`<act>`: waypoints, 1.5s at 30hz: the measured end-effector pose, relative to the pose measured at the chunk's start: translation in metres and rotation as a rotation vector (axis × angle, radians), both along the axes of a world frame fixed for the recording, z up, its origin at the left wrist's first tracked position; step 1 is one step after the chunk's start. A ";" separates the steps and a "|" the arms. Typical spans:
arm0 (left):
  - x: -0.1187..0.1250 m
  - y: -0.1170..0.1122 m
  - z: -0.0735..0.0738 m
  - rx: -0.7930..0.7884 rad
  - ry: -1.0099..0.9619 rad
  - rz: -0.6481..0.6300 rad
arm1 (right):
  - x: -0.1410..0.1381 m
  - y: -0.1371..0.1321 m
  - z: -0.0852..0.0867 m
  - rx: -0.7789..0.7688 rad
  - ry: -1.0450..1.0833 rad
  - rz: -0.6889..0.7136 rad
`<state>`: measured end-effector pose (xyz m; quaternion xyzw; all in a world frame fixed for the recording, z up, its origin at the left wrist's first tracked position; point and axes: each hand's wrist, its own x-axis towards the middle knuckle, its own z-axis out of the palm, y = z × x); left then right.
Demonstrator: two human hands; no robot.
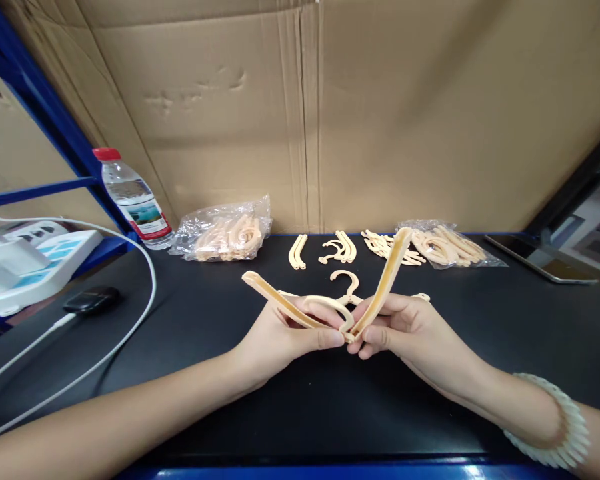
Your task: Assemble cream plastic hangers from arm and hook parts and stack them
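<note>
Between my two hands is a cream plastic folding hanger, its arms tilted up in a V. My left hand [280, 337] pinches the left hanger arm [270, 291] and the base of a curved hook [336, 304]. My right hand [417, 331] grips the lower end of the right hanger arm [391, 270], whose hollow inner side shows. The pieces meet at the fingertips; whether they are joined there I cannot tell. Just behind, another hanger [349, 283] lies on the table, its arms mostly covered by my hands.
Along the back of the black table [300, 407] lie two loose arms [298, 252], some arms with hooks [347, 248], a pile of pieces [380, 245] and two plastic bags of parts [225, 233] [447, 245]. A water bottle [137, 203], white cable [153, 280] and phone [540, 259] are at the sides.
</note>
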<state>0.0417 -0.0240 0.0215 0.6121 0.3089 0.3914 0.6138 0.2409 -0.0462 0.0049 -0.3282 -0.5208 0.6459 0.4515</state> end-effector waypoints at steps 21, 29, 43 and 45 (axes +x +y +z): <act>0.003 0.000 -0.005 -0.028 -0.038 -0.027 | -0.002 -0.004 0.005 0.072 -0.059 -0.050; 0.006 -0.006 -0.005 -0.058 -0.081 0.032 | -0.006 -0.007 0.005 0.086 -0.071 -0.084; 0.012 -0.012 -0.010 -0.071 -0.041 0.161 | -0.014 -0.007 0.000 0.119 -0.045 -0.194; 0.013 -0.011 -0.010 -0.064 -0.043 0.160 | -0.014 -0.005 -0.002 0.098 -0.026 -0.196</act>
